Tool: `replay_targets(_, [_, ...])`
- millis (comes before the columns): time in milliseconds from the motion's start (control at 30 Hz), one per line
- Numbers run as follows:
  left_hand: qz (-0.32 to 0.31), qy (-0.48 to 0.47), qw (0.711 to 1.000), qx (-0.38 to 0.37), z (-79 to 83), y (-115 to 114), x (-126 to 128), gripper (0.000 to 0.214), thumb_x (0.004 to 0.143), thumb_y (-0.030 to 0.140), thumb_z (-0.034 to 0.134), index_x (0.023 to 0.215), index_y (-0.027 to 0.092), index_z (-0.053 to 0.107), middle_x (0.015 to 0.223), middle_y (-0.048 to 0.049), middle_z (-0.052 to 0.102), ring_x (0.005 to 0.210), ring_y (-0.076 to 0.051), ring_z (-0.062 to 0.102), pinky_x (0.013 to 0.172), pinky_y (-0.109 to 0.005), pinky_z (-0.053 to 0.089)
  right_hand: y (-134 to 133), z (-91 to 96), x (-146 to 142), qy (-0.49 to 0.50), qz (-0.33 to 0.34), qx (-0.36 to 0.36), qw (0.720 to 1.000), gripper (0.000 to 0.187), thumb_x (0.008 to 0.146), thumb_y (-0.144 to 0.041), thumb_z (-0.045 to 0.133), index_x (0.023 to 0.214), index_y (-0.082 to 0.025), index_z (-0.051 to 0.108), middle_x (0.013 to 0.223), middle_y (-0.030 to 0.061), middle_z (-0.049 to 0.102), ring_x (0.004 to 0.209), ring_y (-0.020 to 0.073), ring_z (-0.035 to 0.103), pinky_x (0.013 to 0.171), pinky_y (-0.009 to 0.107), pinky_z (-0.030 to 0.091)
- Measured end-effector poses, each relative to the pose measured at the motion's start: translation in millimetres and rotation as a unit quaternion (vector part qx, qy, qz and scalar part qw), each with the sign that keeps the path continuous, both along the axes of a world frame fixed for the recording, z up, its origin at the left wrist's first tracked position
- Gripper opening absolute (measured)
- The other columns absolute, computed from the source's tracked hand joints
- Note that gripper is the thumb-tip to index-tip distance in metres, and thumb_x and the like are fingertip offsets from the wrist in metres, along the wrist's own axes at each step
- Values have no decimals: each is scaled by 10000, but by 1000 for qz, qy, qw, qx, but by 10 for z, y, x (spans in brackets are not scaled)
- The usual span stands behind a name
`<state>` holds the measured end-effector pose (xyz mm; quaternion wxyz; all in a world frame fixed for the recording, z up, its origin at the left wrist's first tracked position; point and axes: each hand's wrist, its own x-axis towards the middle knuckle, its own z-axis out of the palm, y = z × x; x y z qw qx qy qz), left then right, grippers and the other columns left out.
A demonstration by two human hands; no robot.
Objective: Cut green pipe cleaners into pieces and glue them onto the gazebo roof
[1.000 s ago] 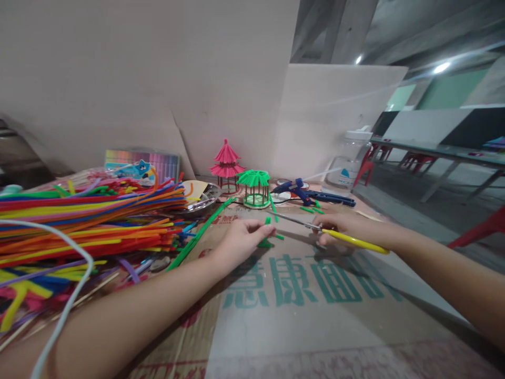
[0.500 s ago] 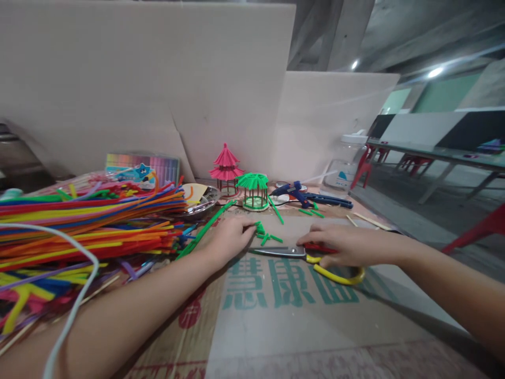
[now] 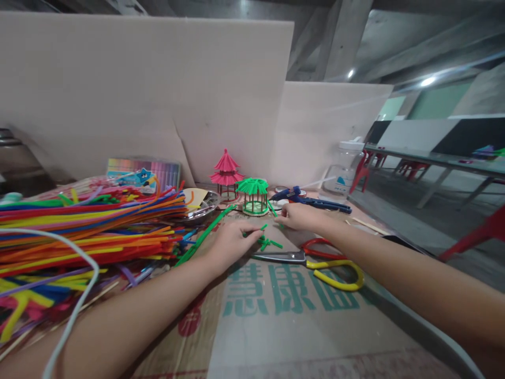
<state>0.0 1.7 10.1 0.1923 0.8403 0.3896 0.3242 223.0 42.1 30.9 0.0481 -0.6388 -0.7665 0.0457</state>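
Note:
My left hand (image 3: 232, 241) rests on the cardboard sheet (image 3: 292, 316), its fingers pinched on a short green stick piece (image 3: 260, 228). Several more short green stick pieces (image 3: 269, 243) lie just right of it. My right hand (image 3: 300, 216) reaches further back, fingers curled down beside green pieces near the green pavilion model (image 3: 253, 195); what it holds, if anything, is hidden. The red and yellow scissors (image 3: 315, 259) lie flat on the cardboard below my right forearm, touched by neither hand.
A big pile of coloured pipe cleaners (image 3: 87, 226) fills the left. A pink pagoda model (image 3: 226, 171), a blue glue gun (image 3: 300, 197), a marker box (image 3: 144, 172) and a clear jar (image 3: 342, 171) stand at the back. Cardboard walls rise behind.
My right hand has put the scissors down on the cardboard and moved up towards the green pavilion. My left hand has stayed by the short green pieces.

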Motion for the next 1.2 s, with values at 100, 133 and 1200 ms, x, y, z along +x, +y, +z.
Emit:
replay_targets(100, [15, -28, 999, -14, 0, -11, 0, 217, 845, 316, 590, 902, 184, 753, 934, -52, 755, 852, -196, 660, 779, -271, 455, 165, -59, -83, 16, -7, -18, 1000, 349, 789, -483, 596, 775, -141, 666, 823, 142, 706, 756, 243, 641, 615, 285, 404])
replay_targets(133, [18, -37, 999, -21, -3, -15, 1, 212, 837, 313, 600, 915, 188, 753, 949, -50, 755, 877, -200, 664, 798, -274, 460, 187, -71, -92, 29, -11, -23, 999, 323, 792, -451, 597, 757, -135, 660, 796, 137, 705, 727, 229, 639, 603, 277, 408])
replay_targets(1200, [-55, -3, 988, -141, 114, -204, 159, 285, 845, 348, 534, 804, 142, 727, 721, -7, 701, 678, -150, 603, 630, -223, 440, -621, -293, -203, 520, 98, 35, 848, 216, 825, -387, 568, 747, -196, 503, 652, -17, 565, 565, 120, 512, 525, 255, 403])
